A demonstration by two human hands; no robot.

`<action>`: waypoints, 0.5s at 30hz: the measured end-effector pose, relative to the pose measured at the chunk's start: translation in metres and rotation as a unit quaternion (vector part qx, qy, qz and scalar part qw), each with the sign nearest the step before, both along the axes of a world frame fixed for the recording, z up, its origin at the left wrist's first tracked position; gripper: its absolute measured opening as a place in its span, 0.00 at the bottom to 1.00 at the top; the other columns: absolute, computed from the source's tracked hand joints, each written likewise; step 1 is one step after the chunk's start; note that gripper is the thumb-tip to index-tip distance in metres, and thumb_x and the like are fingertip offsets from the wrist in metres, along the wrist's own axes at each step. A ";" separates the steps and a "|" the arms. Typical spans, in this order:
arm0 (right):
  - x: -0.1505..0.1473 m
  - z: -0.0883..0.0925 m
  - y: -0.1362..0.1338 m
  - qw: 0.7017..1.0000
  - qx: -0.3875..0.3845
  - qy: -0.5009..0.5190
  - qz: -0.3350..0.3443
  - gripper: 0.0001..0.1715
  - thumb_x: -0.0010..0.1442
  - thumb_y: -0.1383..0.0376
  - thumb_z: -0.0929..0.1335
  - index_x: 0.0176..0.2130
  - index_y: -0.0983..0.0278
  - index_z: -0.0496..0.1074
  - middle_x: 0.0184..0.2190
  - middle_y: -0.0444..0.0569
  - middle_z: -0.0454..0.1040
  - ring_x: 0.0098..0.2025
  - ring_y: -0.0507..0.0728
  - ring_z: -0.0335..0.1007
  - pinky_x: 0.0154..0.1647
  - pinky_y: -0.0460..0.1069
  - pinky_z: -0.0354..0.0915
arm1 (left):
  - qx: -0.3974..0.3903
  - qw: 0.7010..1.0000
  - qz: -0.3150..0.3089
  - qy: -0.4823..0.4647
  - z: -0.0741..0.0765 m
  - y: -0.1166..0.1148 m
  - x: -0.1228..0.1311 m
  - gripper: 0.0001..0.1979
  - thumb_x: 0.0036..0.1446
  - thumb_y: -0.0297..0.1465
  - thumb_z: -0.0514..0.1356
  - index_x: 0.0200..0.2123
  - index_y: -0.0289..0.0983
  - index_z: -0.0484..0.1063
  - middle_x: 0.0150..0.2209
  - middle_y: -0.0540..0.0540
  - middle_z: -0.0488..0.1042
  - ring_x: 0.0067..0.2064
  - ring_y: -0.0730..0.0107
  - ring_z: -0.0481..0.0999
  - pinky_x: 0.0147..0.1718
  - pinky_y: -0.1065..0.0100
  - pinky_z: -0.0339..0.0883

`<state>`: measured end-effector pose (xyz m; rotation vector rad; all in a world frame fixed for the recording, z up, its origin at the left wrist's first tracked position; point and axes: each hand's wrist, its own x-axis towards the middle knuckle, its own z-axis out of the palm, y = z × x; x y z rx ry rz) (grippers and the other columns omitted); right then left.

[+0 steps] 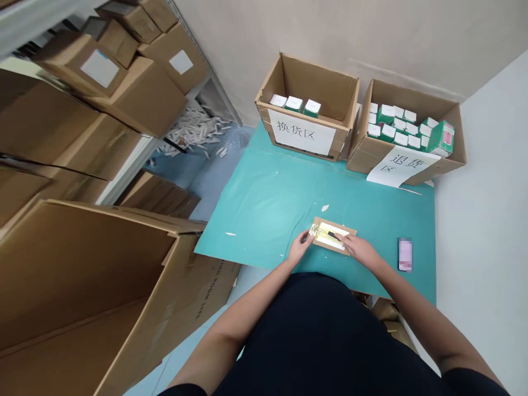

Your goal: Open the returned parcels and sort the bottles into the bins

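A small flat brown cardboard package (350, 227) with a white and yellow face lies on the green tabletop in front of me. At its left end is a shiny, gold-coloured, wiry bundle (314, 230), too small to make out clearly. My left hand (300, 247) has its fingers curled at this bundle, thumb and fingertips touching it. A short dark piece (331, 235) lies across the white face, ending at the fingertips of my right hand (358, 248). The right fingers are bent together over it, hiding its near end.
Two open cartons with handwritten signs, a left one (307, 129) and a right one (358, 157), hold green-and-white boxes. A phone (405, 254) lies on the green tabletop (256, 203) at right. A large open carton (173, 286) and stacked shelf boxes (136, 93) stand left.
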<state>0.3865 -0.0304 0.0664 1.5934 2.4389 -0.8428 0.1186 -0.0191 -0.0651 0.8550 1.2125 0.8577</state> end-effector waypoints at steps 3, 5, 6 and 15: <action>-0.006 0.002 0.016 0.998 -0.003 -0.028 0.050 0.34 0.69 0.69 0.58 0.71 0.51 0.57 0.48 0.53 0.76 0.45 0.59 0.73 0.46 0.50 0.67 | 0.003 1.000 0.009 -0.008 -0.003 0.000 0.004 0.30 0.54 0.48 0.68 0.54 0.37 0.75 0.58 0.38 0.76 0.60 0.52 0.74 0.64 0.50 0.63; -0.009 0.004 0.024 0.997 -0.009 -0.040 0.068 0.36 0.69 0.71 0.58 0.71 0.51 0.57 0.48 0.53 0.76 0.44 0.59 0.73 0.45 0.50 0.66 | 0.004 1.000 0.012 -0.013 -0.005 0.000 0.006 0.30 0.54 0.47 0.68 0.55 0.37 0.74 0.59 0.38 0.75 0.60 0.51 0.74 0.64 0.49 0.62; -0.011 0.005 0.027 0.996 -0.012 -0.046 0.073 0.36 0.68 0.71 0.58 0.71 0.51 0.57 0.48 0.53 0.76 0.43 0.59 0.73 0.45 0.49 0.66 | 0.003 1.000 0.013 -0.013 -0.006 0.000 0.007 0.30 0.54 0.47 0.68 0.55 0.37 0.74 0.59 0.38 0.75 0.61 0.51 0.74 0.64 0.49 0.62; -0.016 0.003 0.037 0.994 -0.025 -0.060 0.086 0.34 0.70 0.69 0.58 0.71 0.49 0.58 0.48 0.51 0.76 0.43 0.58 0.72 0.46 0.48 0.64 | -0.017 1.000 0.014 -0.005 -0.011 0.001 0.009 0.32 0.54 0.47 0.69 0.56 0.36 0.73 0.59 0.36 0.75 0.61 0.50 0.73 0.65 0.50 0.60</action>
